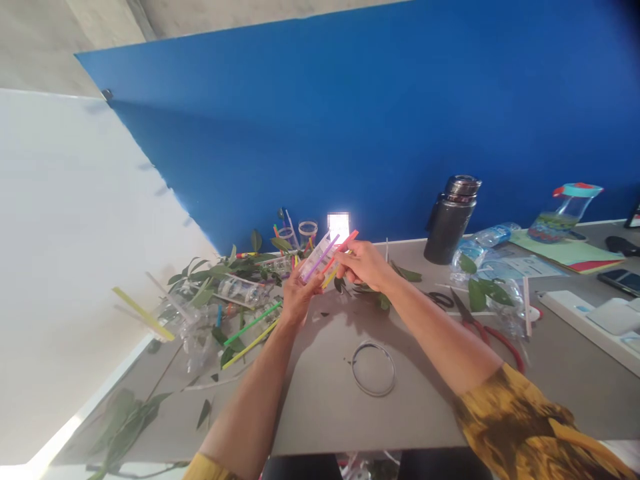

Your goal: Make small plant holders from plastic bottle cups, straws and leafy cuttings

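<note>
My left hand (299, 298) is closed around a clear plastic bottle (311, 260), tilted above the table. A purple straw (321, 259) lies along the bottle, and a yellow straw (329, 277) sticks out by its lower side. With its fingertips pinched, my right hand (369, 268) grips a red straw (350, 239) at the bottle's right side. Whether the red straw goes into the bottle is hidden by my fingers. Green leaves (383, 297) lie below my right hand. A green straw (251, 323) and other plastic pieces lie left of my left hand.
A tape roll or ring (373, 369) lies in front of me. Red-handled shears (493, 333) are beside my right forearm, with a dark thermos (453, 220) behind. Leaves and clear bottles (240, 290) crowd the left side. A blue partition (350, 120) stands behind the table.
</note>
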Action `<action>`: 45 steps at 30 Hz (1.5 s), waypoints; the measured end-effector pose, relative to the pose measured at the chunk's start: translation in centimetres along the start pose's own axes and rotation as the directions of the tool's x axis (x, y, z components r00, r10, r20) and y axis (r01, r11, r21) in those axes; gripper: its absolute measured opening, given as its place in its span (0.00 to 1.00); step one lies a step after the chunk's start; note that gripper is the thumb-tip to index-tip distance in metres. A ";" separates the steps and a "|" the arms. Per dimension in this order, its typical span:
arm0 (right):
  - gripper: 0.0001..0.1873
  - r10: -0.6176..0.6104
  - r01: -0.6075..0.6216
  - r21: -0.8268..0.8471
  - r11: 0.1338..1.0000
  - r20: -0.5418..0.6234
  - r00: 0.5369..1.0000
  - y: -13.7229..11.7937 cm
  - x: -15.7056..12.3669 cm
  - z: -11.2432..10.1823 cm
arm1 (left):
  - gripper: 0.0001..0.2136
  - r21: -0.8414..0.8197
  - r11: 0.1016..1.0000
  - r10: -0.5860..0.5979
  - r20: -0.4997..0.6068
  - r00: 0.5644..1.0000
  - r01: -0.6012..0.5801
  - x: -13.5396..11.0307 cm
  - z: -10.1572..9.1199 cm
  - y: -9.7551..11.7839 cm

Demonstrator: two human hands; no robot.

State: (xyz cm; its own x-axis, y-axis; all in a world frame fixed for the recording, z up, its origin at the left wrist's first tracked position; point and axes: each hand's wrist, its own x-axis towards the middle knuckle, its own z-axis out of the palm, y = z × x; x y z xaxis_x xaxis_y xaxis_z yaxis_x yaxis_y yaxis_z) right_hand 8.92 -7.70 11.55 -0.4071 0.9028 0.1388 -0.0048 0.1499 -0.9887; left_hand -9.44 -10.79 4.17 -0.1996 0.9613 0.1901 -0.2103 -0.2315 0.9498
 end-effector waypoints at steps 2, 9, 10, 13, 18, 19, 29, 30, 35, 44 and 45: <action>0.10 0.004 -0.004 0.003 1.000 0.046 0.999 -0.3 -0.2 -0.1 | 0.35 -0.001 1.000 0.007 0.012 1.000 -0.007 0.0 -0.1 0.1; 0.10 0.083 -0.070 -0.142 0.987 0.092 0.992 -0.3 -0.4 0.2 | 0.34 0.013 0.998 0.057 0.043 0.997 -0.058 -0.1 0.0 -0.2; 0.11 0.077 -0.063 -0.146 0.987 0.093 0.993 -0.2 -0.3 0.2 | 0.35 0.005 0.998 0.060 0.042 0.997 -0.060 -0.1 0.0 -0.3; 0.14 0.044 -0.031 -0.138 0.990 0.088 0.995 -0.2 -0.3 0.1 | 0.39 -0.045 0.999 0.030 0.052 0.998 -0.028 0.0 0.0 -0.5; 0.13 0.039 -0.031 -0.101 0.994 0.077 0.996 -0.1 -0.1 -0.2 | 0.43 -0.103 0.994 -0.031 0.097 0.995 0.041 -0.1 0.2 -0.1; 0.12 0.046 -0.038 -0.097 0.995 0.080 0.996 -0.1 -0.1 -0.2 | 0.42 -0.103 0.994 -0.036 0.109 0.993 0.047 -0.1 0.2 -0.1; 0.08 0.066 -0.056 -0.103 0.993 0.097 0.993 0.3 0.1 -0.4 | 0.33 -0.086 0.994 -0.060 0.080 0.995 0.067 -0.1 0.3 0.2; 0.08 0.072 -0.062 -0.113 0.992 0.088 0.994 0.4 0.2 -0.4 | 0.33 -0.089 0.993 -0.067 0.071 0.995 0.073 -0.1 0.3 0.2; 0.11 0.064 -0.050 -0.142 0.989 0.093 0.994 1.2 0.6 -0.7 | 0.35 -0.135 0.984 -0.106 0.110 0.988 0.120 -0.3 0.3 0.2; 0.19 0.093 -0.087 -0.052 0.995 0.123 0.988 0.2 0.1 -0.8 | 0.39 -0.205 0.965 -0.137 0.142 0.980 0.165 -0.5 0.3 0.2; 0.21 0.081 -0.077 -0.039 0.996 0.116 0.990 -0.1 -0.1 -0.8 | 0.40 -0.227 0.959 -0.140 0.138 0.980 0.169 -0.5 0.3 0.2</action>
State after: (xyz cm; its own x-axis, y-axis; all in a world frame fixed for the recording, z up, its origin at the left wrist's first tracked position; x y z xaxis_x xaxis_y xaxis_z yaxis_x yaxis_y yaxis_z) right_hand 9.65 -7.45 11.65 -0.5093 0.8591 0.0510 0.0623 0.0959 -0.9934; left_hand -9.13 -11.29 4.36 -0.0340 0.9956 0.0877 -0.4525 -0.0936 0.8868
